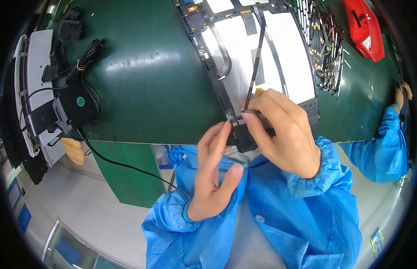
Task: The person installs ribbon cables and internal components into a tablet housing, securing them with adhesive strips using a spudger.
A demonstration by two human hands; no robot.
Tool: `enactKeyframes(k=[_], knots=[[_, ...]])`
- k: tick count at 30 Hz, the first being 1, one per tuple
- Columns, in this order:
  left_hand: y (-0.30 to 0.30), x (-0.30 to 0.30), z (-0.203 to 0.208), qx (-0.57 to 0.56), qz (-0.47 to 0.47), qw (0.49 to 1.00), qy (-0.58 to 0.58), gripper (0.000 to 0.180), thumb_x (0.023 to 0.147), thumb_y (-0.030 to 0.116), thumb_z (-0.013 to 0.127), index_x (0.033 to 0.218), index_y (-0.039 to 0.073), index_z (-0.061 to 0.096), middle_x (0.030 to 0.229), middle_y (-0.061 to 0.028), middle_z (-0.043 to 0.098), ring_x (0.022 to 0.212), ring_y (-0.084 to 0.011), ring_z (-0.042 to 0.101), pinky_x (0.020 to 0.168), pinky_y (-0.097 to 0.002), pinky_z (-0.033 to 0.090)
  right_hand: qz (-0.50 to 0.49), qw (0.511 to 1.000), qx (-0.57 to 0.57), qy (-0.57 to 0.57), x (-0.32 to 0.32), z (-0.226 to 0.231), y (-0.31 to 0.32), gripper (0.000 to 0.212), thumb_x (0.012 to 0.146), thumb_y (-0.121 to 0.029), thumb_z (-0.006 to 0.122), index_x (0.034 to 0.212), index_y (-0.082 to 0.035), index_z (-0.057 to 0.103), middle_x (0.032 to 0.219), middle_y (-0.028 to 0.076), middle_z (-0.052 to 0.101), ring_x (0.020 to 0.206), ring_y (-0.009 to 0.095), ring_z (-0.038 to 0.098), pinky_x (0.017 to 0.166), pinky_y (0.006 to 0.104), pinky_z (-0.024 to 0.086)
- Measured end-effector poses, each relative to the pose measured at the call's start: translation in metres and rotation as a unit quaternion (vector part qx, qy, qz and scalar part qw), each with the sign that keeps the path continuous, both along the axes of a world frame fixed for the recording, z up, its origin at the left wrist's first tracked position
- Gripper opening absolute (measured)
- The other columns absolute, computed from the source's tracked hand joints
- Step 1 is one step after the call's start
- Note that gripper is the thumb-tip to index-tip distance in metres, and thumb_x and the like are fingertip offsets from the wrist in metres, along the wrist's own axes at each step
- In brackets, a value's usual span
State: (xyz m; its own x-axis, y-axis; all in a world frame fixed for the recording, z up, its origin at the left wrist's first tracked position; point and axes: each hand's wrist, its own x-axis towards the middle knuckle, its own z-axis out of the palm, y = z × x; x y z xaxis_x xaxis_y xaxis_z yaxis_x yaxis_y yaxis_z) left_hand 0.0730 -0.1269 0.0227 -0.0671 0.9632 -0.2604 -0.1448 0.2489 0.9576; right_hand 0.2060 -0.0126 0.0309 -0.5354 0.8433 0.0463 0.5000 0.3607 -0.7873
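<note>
An opened tablet-like device (298, 58), with a black frame and bright white and silver inner panels, lies on the green table in front of me. A thin black flat cable (257, 62) runs lengthwise over its panels. My right hand (284, 134) is over the near end of the device, with thumb and forefinger pinching the cable's near end; the other fingers are curled. My left hand (210, 179) has its fingers stretched out and its thumb apart. Its fingertips are at the device's near left edge; whether they touch it I cannot tell.
Many loose thin cables (322, 49) lie right of the device, with a red bin (364, 31) beyond them. On the left are a black boxy unit (78, 105) and a coiled black cord (86, 58). Another person's blue sleeve (381, 148) is at the far right.
</note>
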Motion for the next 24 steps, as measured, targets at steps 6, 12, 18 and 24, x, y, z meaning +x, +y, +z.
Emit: enactKeyframes(k=[6, 12, 18, 24], knots=[[0.005, -0.010, 0.001, -0.064, 0.022, 0.981, -0.184, 0.048, 0.093, 0.024, 0.048, 0.133, -0.001, 0.041, 0.142, -0.0142, 0.026, 0.131, -0.0251, 0.028, 0.104, -0.0356, 0.024, -0.002, 1.000, 0.016, -0.010, 0.000, 0.001, -0.001, 0.010, 0.076, 0.003, 0.062, 0.085, 0.003, 0.057, 0.077, 0.013, 0.054, 0.062, 0.027, 0.056, 0.053, 0.0333, 0.045], [0.002, -0.008, -0.003, -0.040, 0.035, 0.988, -0.145, 0.022, 0.091, 0.017, 0.050, 0.102, 0.002, 0.062, 0.138, -0.0155, 0.030, 0.128, -0.0266, 0.030, 0.106, -0.0380, 0.022, 0.020, 0.999, 0.025, -0.007, -0.001, 0.002, 0.001, 0.011, 0.074, 0.002, 0.064, 0.082, 0.002, 0.057, 0.075, 0.013, 0.054, 0.065, 0.030, 0.055, 0.056, 0.0361, 0.044], [0.011, -0.008, -0.012, 0.051, 0.032, 0.996, 0.061, 0.013, 0.086, 0.006, 0.056, 0.097, 0.000, 0.061, 0.131, -0.0162, 0.037, 0.121, -0.0254, 0.039, 0.100, -0.0368, 0.033, 0.057, 0.997, -0.014, -0.044, 0.002, 0.007, 0.007, 0.010, 0.076, -0.006, 0.062, 0.079, 0.000, 0.055, 0.075, 0.012, 0.051, 0.069, 0.031, 0.055, 0.060, 0.0396, 0.045], [0.021, -0.006, -0.022, 0.073, 0.083, 0.993, 0.042, 0.016, 0.086, 0.002, 0.056, 0.102, -0.003, 0.056, 0.125, -0.0161, 0.040, 0.106, -0.0209, 0.051, 0.088, -0.0315, 0.045, 0.027, 0.998, -0.043, -0.033, 0.002, 0.010, 0.007, 0.009, 0.076, -0.005, 0.061, 0.079, 0.001, 0.055, 0.075, 0.013, 0.051, 0.070, 0.033, 0.054, 0.061, 0.0408, 0.045]])
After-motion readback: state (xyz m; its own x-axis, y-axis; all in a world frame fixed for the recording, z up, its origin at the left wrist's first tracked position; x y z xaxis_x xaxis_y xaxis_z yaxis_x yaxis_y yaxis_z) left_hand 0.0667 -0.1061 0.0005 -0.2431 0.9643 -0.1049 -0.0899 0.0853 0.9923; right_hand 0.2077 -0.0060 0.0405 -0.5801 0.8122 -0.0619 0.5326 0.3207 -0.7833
